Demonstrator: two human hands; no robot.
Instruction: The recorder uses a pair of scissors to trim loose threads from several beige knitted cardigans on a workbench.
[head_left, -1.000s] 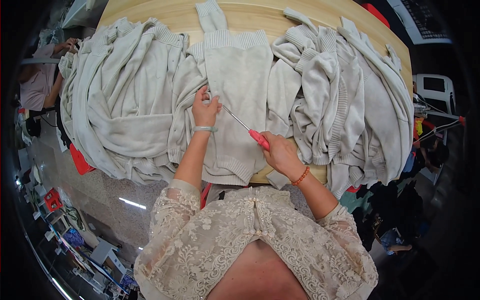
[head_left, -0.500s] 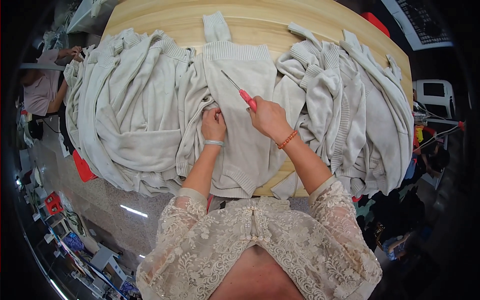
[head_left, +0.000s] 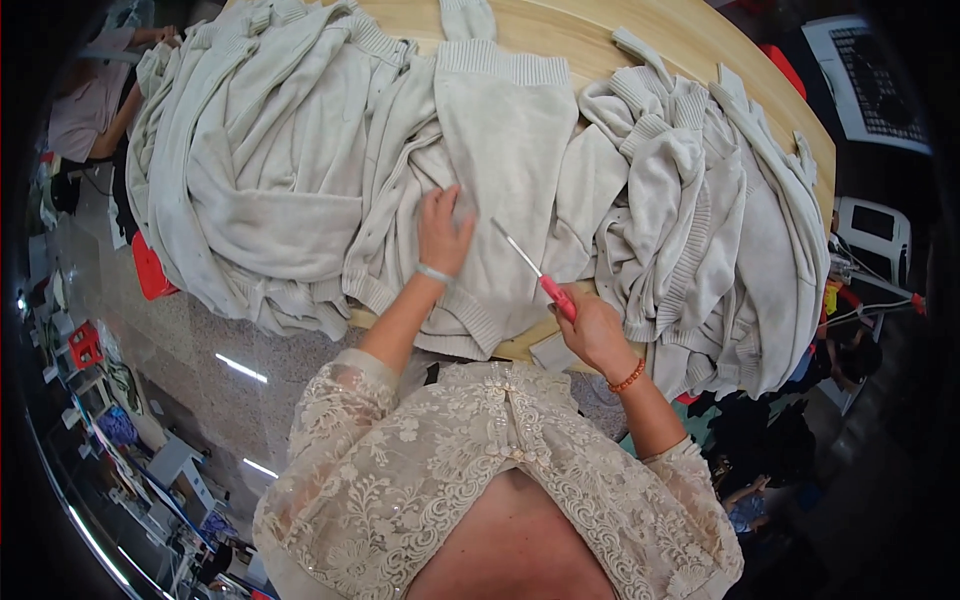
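A pale grey knitted sweater (head_left: 507, 125) is spread on the wooden table in front of me, its ribbed hem at the far end. Over its left part hovers or rests my left hand (head_left: 445, 235), fingers apart and slightly smeared by motion; whether it touches the knit I cannot tell. Nothing shows in that hand. My right hand (head_left: 595, 330) is closed round the red handle of a slim tool (head_left: 525, 257). Its thin metal shaft points up and left across the sweater, and the exact shape of its tip is too small to make out.
Heaped matching sweaters lie on the left (head_left: 270, 180) and on the right (head_left: 690, 220) of the wooden table (head_left: 590, 25). Red stools (head_left: 150, 268) and a white chair (head_left: 872, 235) stand around it. Another person (head_left: 95, 105) sits at the far left.
My left hand has let go of the fabric near the sweater's left edge and opened. My right hand has drawn back toward me and to the right with the tool. The whole view has shifted.
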